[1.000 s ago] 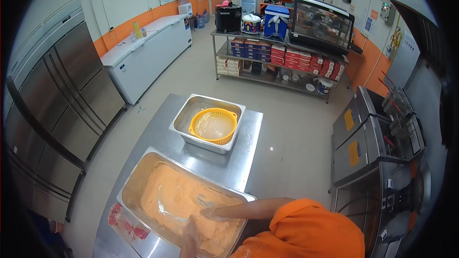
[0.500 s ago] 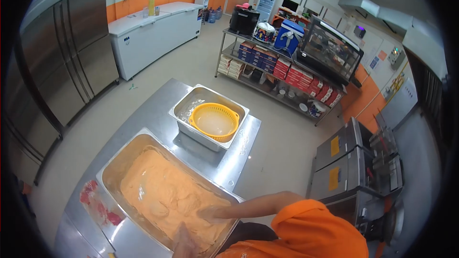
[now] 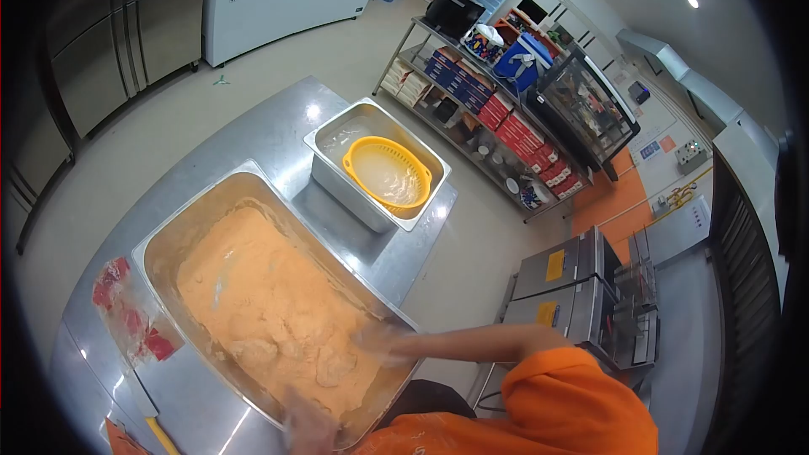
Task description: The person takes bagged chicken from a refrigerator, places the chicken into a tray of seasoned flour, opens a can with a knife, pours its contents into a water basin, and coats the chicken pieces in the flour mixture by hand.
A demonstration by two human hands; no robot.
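In the head view we see our right hand [image 3: 383, 342] low in the large metal pan [image 3: 223, 194], at the orange powder [image 3: 253, 261] by the wall on that side. It is blurred, and we cannot tell whether its fingers are spread, closed or around anything. Our left hand [image 3: 308, 423] is at the pan's edge closest to us, just beside the powder; it is blurred too, so we cannot tell how its fingers stand. Several coated lumps [image 3: 335, 364] lie in the powder between and beyond our hands, half sunk in it. The pan sits on the steel tabletop [image 3: 278, 139]. Beyond it on the same tabletop, we have a smaller metal pan [image 3: 350, 194] with a yellow basket [image 3: 408, 152] tilted in its cloudy water. To the left of the large pan lie a red and clear plastic bag [image 3: 131, 312] and, nearer us, a yellow-handled knife [image 3: 160, 436].
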